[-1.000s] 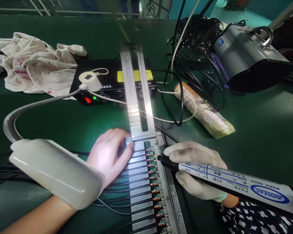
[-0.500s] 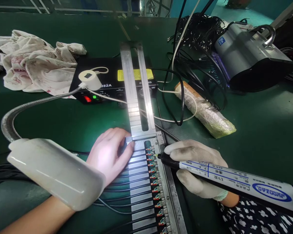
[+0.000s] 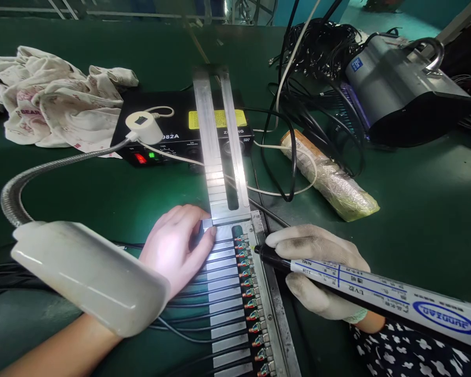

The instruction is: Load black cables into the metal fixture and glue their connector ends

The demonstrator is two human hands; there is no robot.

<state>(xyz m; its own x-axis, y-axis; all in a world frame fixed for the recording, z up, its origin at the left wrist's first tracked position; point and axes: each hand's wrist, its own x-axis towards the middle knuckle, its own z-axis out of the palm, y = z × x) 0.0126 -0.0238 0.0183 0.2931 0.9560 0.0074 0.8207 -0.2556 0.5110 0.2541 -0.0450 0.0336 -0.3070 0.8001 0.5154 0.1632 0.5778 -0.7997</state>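
Observation:
My right hand (image 3: 322, 272), in a whitish glove, is wrapped around a glue syringe (image 3: 369, 296) with a white label reading UV and a black tip end. The syringe lies nearly level, its nozzle just right of the upper connectors in a metal fixture (image 3: 275, 293). A row of small metal connectors (image 3: 248, 283) with coloured wires sits in this fixture, each on a black cable (image 3: 196, 303) running left. My bare left hand (image 3: 180, 241) grips the fixture's upper left corner, thumb on top beside the first cables. Some of its fingertips are hidden.
A gooseneck lamp (image 3: 90, 277) hangs over my left forearm. Behind the fixture stand a black controller box (image 3: 176, 149) and a slotted metal bar (image 3: 208, 120). A crumpled cloth (image 3: 51, 99) lies left; a wrapped block (image 3: 329, 178) and a grey metal machine (image 3: 400, 78) are right.
My right hand and the glue syringe have shifted slightly right, so the nozzle is a little farther from the connectors. My left hand keeps its place on the fixture.

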